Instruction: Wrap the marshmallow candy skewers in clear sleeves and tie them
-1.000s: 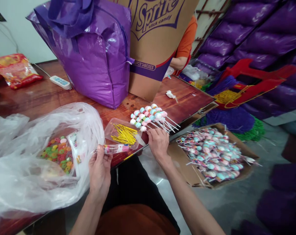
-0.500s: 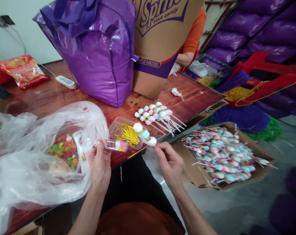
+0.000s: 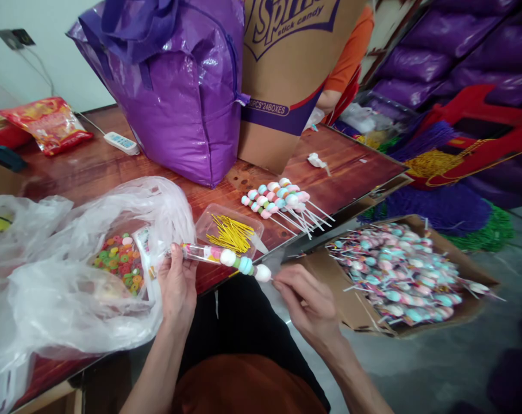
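Note:
My left hand (image 3: pixel 177 284) pinches a narrow clear printed wrapper (image 3: pixel 201 252), held level above the table's front edge. With fingers closed, my right hand (image 3: pixel 306 293) grips the stick of a marshmallow skewer (image 3: pixel 245 265) with white, green and blue pieces. The skewer's far end meets the wrapper's open mouth; how far in it reaches I cannot tell. Just behind them sits a clear plastic tray (image 3: pixel 204 215) of yellow twist ties (image 3: pixel 230 233). Several unwrapped marshmallow skewers (image 3: pixel 282 198) lie in a pile to its right, their white sticks pointing at the table edge.
A white plastic bag (image 3: pixel 58 293) holds colourful ring candies (image 3: pixel 118 261) at left. A purple bag (image 3: pixel 179 115) and a cardboard carton (image 3: pixel 261 141) stand behind. Low at right is an open box (image 3: pixel 351 307) of wrapped skewers (image 3: pixel 399 270). A person's orange sleeve (image 3: pixel 356 46) shows behind the carton.
The skewer has swung from a tilt above the wrapper into line with it, its end now at the wrapper's mouth. My right hand has moved slightly down and right. The view shifted a little.

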Demonstrator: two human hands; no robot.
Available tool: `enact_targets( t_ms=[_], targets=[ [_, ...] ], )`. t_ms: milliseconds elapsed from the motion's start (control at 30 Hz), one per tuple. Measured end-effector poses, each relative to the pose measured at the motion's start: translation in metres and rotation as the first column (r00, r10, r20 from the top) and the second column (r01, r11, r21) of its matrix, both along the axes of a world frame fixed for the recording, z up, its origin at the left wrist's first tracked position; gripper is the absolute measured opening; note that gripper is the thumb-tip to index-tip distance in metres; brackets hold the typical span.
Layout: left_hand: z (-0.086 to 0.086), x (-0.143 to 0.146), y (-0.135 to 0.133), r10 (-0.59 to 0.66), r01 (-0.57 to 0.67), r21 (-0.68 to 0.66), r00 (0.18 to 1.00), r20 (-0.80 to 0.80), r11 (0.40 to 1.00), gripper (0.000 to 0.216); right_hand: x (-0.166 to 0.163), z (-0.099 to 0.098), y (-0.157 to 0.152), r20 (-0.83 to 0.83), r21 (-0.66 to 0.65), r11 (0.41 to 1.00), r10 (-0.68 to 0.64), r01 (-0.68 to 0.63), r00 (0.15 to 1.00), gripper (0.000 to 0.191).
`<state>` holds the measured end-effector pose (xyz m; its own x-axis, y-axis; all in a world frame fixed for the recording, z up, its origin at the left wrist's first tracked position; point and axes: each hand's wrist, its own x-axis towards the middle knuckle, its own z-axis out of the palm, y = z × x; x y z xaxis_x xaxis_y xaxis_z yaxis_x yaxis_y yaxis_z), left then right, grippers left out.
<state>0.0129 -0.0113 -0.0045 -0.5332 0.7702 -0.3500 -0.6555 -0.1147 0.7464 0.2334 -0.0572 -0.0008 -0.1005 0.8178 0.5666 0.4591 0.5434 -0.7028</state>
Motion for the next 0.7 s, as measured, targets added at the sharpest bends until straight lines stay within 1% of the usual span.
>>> enact_targets(
  t_ms=[167,300,400,500,567,700],
  targets=[
    [0.000,0.001,-0.001,-0.033,0.039,0.033,0.986,-0.163,0.999,0.033,0.004,0.004,0.000,0.025,-0.080,0.993,0.091,-0.089,0.996,0.015],
    [-0.002,0.006,-0.004,-0.026,0.043,0.060,0.964,-0.264,0.997,0.029,-0.003,0.001,-0.001,-0.032,-0.145,0.986,0.077,-0.081,0.996,0.013],
    [-0.006,0.011,-0.006,-0.017,0.034,0.043,0.937,-0.348,0.998,0.028,-0.012,-0.004,-0.002,-0.093,-0.186,0.977,0.088,-0.104,0.992,0.013],
    [-0.012,0.016,-0.008,-0.010,0.028,0.036,0.905,-0.425,0.999,0.028,-0.020,-0.009,-0.003,-0.116,-0.231,0.966,0.092,-0.117,0.989,0.013],
    [-0.015,0.020,-0.010,-0.026,0.046,0.038,0.904,-0.426,0.998,0.029,-0.025,-0.011,-0.003,-0.114,-0.263,0.959,0.075,-0.103,0.991,0.014],
    [-0.014,0.024,-0.013,-0.060,0.082,0.046,0.934,-0.351,0.996,0.030,-0.034,-0.012,-0.003,-0.093,-0.269,0.962,0.024,-0.048,0.995,0.015]
  ],
)
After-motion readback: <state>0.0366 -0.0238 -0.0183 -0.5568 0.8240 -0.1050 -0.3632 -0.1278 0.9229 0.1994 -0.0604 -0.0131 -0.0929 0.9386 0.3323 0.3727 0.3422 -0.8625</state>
